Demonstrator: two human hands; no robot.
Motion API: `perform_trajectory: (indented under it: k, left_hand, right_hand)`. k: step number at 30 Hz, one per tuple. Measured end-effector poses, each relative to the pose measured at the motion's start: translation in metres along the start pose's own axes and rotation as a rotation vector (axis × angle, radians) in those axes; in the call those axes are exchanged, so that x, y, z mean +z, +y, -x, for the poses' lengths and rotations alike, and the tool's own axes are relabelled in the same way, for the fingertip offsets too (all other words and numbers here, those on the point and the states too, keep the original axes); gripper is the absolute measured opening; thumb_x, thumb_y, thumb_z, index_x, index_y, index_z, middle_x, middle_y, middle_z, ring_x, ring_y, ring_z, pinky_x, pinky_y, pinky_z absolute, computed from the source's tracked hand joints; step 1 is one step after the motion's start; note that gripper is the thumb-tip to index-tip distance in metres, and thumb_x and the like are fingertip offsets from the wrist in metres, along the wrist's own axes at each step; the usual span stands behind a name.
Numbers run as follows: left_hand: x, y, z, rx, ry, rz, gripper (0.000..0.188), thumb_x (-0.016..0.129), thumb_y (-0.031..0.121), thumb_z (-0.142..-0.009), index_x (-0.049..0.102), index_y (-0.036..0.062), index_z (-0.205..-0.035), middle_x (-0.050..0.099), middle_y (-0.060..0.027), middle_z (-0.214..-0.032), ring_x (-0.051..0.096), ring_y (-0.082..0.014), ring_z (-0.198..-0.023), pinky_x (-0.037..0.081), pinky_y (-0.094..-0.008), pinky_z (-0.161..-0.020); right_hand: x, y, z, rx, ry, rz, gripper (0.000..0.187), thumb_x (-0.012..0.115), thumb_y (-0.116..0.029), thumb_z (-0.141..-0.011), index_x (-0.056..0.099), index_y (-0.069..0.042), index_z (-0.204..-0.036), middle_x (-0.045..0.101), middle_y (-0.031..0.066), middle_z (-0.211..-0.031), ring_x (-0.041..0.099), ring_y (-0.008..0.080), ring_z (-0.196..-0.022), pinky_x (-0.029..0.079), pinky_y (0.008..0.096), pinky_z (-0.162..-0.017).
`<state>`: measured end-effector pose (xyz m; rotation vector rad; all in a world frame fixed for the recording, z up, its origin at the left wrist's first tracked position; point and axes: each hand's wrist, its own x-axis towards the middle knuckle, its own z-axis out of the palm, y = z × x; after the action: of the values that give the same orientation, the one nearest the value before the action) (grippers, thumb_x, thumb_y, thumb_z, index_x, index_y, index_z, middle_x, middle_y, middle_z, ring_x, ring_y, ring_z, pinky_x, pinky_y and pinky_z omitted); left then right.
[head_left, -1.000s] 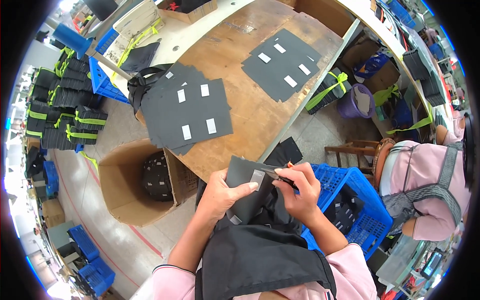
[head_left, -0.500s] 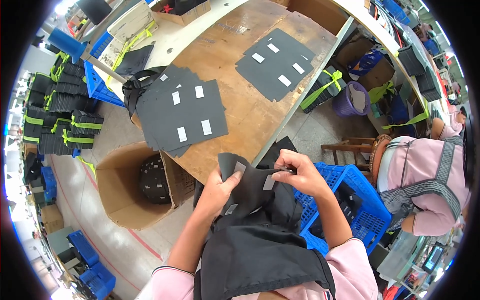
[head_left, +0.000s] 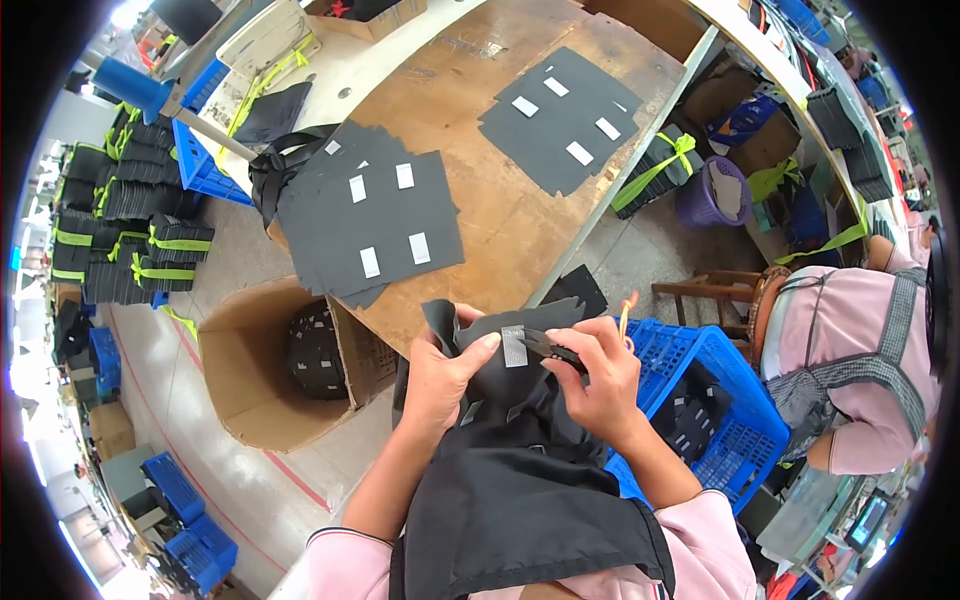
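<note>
A dark grey fabric panel [head_left: 487, 380] with white rectangular patches is gripped by my left hand [head_left: 437, 378], thumb on top near one patch [head_left: 514, 346]. My right hand [head_left: 603, 385] is closed around small dark thread snips [head_left: 543, 347], their tips right beside that patch. An orange loop sticks up behind the right fingers. The panel is bent and held above my lap, over my black apron [head_left: 530, 515]. On the wooden table [head_left: 500, 235] lie similar panels, a left pile [head_left: 390, 220] and a right pile [head_left: 550, 125].
An open cardboard box [head_left: 240, 370] with dark pieces stands left of my knees. At my right is a blue crate [head_left: 735, 440] holding more patched pieces. A purple bin [head_left: 700, 205] and a wooden stool [head_left: 705, 287] are beyond it. Another person sits far right.
My right hand has turned, and the snips now show against the patch. The panel has shifted and its patch faces up between my hands. My left hand keeps its hold.
</note>
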<state>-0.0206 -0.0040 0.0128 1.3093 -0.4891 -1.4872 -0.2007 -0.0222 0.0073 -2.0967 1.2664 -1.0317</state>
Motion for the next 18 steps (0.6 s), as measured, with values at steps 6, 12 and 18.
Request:
perform_trajectory:
  k: [6,12,18]
  left_hand:
    - [0.001,-0.003,0.000,0.091,0.009,-0.144,0.024,0.068,0.000,-0.076,0.056,0.0024,-0.096,0.053,-0.0011,-0.090,0.051,-0.0089,-0.085,0.041,-0.0232,-0.078]
    - [-0.001,-0.004,-0.001,0.102,0.042,-0.203,0.026,0.069,-0.001,-0.073,0.057,0.0024,-0.097,0.053,-0.0022,-0.091,0.049,-0.0098,-0.088,0.040,-0.0234,-0.080]
    - [0.001,-0.002,-0.001,0.107,0.021,-0.242,0.027,0.069,-0.001,-0.072,0.057,0.0020,-0.096,0.052,-0.0032,-0.093,0.050,-0.0104,-0.088,0.041,-0.0234,-0.080]
  right_hand:
    - [0.002,0.002,-0.006,-0.109,-0.036,0.091,0.030,0.073,-0.007,-0.065,0.062,-0.007,-0.094,0.054,0.0061,-0.076,0.056,0.0232,-0.060,0.045,0.0308,-0.053]
    - [-0.003,0.009,-0.001,-0.078,-0.036,-0.033,0.027,0.071,0.000,-0.065,0.063,-0.004,-0.091,0.055,0.0090,-0.074,0.055,0.0237,-0.061,0.045,0.0302,-0.052]
    - [0.002,0.012,-0.008,-0.091,-0.094,-0.007,0.027,0.073,-0.005,-0.065,0.063,-0.007,-0.090,0.056,0.0079,-0.075,0.056,0.0237,-0.061,0.046,0.0319,-0.053]
